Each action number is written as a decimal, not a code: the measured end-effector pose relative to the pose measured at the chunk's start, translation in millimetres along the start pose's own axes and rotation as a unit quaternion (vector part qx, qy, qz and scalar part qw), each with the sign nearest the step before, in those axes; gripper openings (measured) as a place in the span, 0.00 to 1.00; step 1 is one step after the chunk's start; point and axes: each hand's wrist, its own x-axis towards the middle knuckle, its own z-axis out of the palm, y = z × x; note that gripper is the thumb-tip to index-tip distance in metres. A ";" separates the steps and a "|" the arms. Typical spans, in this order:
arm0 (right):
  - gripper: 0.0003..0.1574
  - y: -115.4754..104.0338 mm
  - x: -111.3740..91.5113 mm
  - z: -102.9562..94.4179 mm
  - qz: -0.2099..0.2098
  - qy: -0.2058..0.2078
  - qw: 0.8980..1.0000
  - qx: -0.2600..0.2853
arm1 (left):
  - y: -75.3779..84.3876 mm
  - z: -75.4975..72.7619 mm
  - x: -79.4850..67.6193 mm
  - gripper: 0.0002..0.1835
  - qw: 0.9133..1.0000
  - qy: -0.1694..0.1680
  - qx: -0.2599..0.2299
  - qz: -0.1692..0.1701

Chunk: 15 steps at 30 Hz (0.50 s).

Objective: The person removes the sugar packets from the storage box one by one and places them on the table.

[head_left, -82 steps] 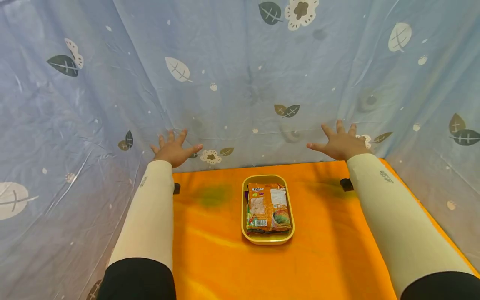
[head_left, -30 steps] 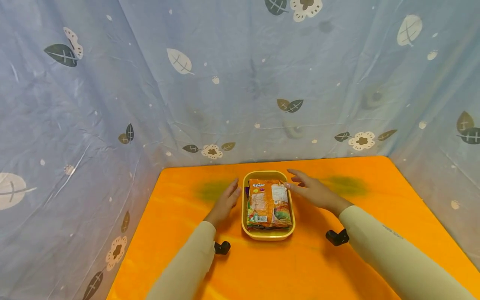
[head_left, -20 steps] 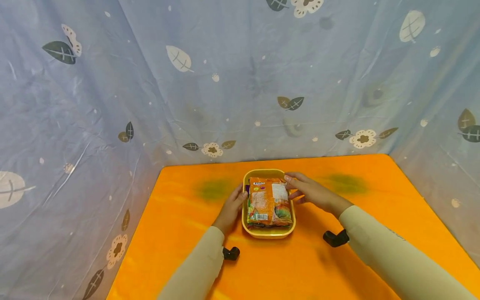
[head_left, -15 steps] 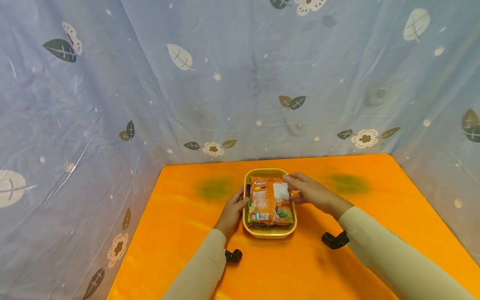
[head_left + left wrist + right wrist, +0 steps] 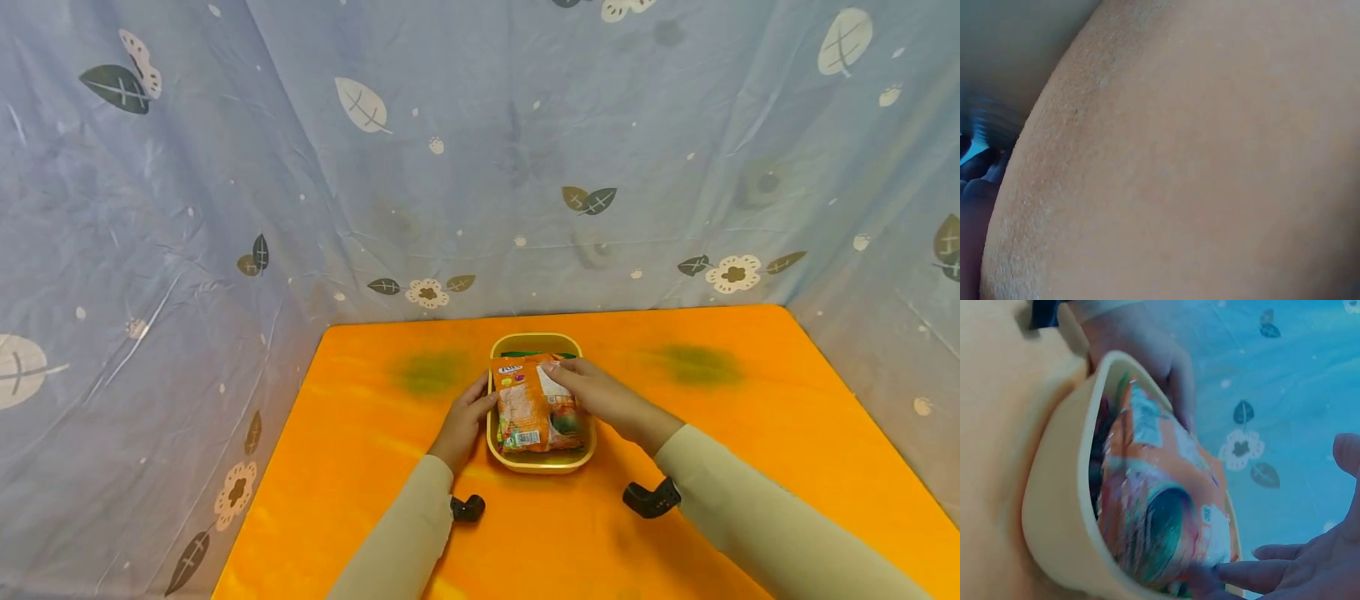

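A yellow plastic tub (image 5: 542,469) stands on the orange table, holding several packets. On top lies a shiny orange snack packet (image 5: 521,407) with a barcode and fruit pictures, tilted, its upper left corner over the tub's left rim. My left hand (image 5: 461,427) grips the tub's left side, thumb at the rim. My right hand (image 5: 611,402) holds the orange packet by its upper right part, thumb on its face. The right wrist view shows fingers (image 5: 1254,575) at the packet's edge, close to the tub's wall (image 5: 1054,494). Only blurred skin fills most of the left wrist view.
A green packet edge (image 5: 517,356) shows behind the orange one inside the tub. A pale blue curtain (image 5: 420,183) with leaf prints surrounds the orange table (image 5: 360,500) at the back and sides. Black brackets (image 5: 651,498) stick out from both wrists.
Both hands have come down from the back curtain to the tub. The left took hold of its side. The right took hold of the orange packet, which has shifted left and tilted, exposing green behind it.
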 end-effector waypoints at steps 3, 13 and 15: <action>0.67 -1.6 1.5 5.4 -0.001 -0.005 1.000 -0.024 | -0.3 0.1 0.5 0.39 1.000 0.004 0.004 -0.003; 0.60 5.3 7.0 6.1 0.006 0.007 1.000 0.010 | -0.9 1.4 0.6 0.39 1.000 0.011 0.006 -0.004; 0.56 6.5 7.5 5.4 0.003 0.003 1.000 0.019 | -1.2 1.0 0.3 0.39 1.000 0.011 0.005 -0.001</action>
